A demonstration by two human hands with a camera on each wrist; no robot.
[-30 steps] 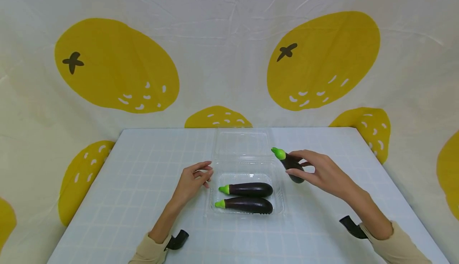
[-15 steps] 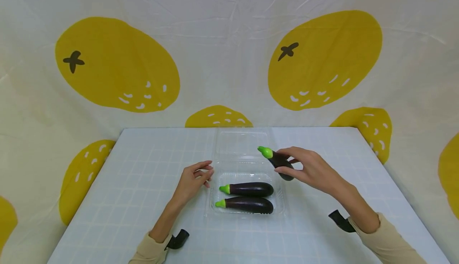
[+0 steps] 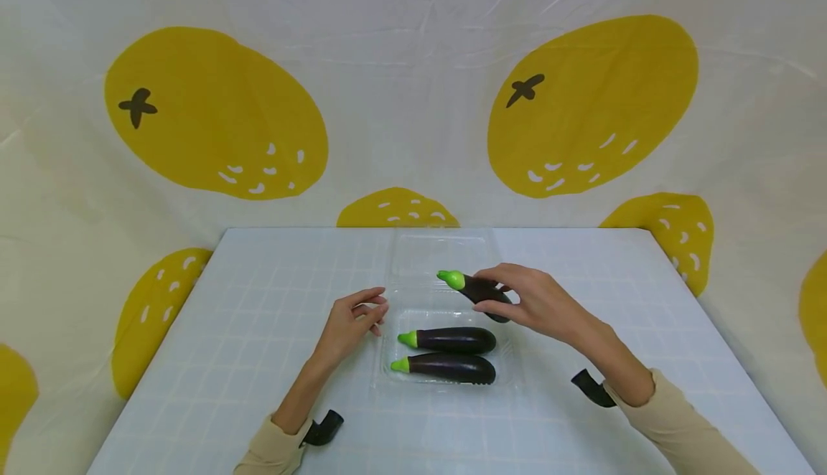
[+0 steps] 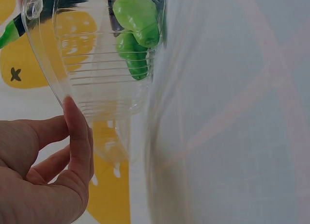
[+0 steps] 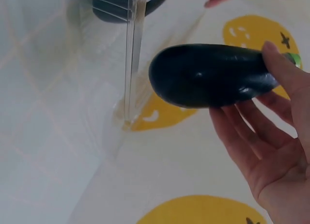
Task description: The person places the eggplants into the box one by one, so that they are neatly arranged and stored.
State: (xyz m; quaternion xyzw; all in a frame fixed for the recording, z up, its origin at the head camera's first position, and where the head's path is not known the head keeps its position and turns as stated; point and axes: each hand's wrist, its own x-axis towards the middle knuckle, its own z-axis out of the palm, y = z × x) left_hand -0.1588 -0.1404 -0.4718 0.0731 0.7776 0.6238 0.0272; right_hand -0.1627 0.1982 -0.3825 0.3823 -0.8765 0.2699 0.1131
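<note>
My right hand (image 3: pixel 533 303) holds an eggplant (image 3: pixel 478 290) between thumb and fingers, tilted, above the far right part of a clear plastic clamshell container (image 3: pixel 507 360). Its green stem end points left and its round dark end shows large in the right wrist view (image 5: pixel 193 76). Two more eggplants lie side by side in the container: the far one (image 3: pixel 455 340) and the near one (image 3: pixel 452 368), stems to the left. At the container's left edge rests my left hand (image 3: pixel 347 323), its fingers loosely bent. In the left wrist view a fingertip (image 4: pixel 70 107) touches the clear rim.
The clear lid (image 3: pixel 442 254) lies folded back behind the container, toward the table's far edge. A pale checked cloth covers the table (image 3: pixel 271 281). Behind it hangs a white curtain (image 3: pixel 407 102) printed with yellow fruit shapes.
My right hand has carried the eggplant leftward, from beside the container to above its far right part. The left hand and the two eggplants in the container have stayed in place.
</note>
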